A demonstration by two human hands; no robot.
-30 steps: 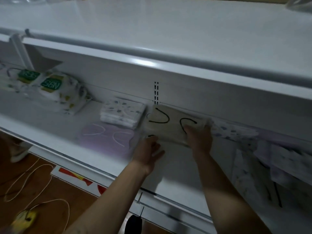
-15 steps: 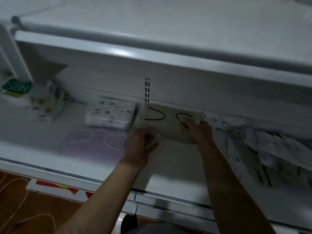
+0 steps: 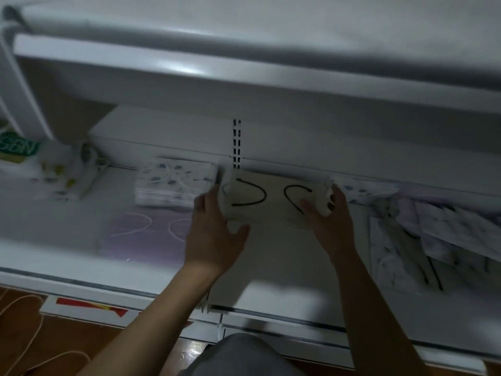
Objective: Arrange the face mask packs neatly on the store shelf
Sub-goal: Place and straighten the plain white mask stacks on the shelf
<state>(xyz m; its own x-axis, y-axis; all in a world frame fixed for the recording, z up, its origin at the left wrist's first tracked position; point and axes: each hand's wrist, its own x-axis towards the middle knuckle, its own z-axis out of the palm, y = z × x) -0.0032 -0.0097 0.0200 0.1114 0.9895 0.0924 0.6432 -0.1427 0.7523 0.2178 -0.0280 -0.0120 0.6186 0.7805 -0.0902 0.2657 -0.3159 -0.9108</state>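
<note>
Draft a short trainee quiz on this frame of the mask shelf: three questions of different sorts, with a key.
1. True or false: the left hand and the right hand both grip the beige pack.
2. On which side of the beige pack does the untidy heap of packs lie? A) the person's left B) the person's right C) in front of it, at the shelf edge
3. Fill in: the ear loops on the beige pack are ___ in colour.
Key: 1 true; 2 B; 3 black.
</note>
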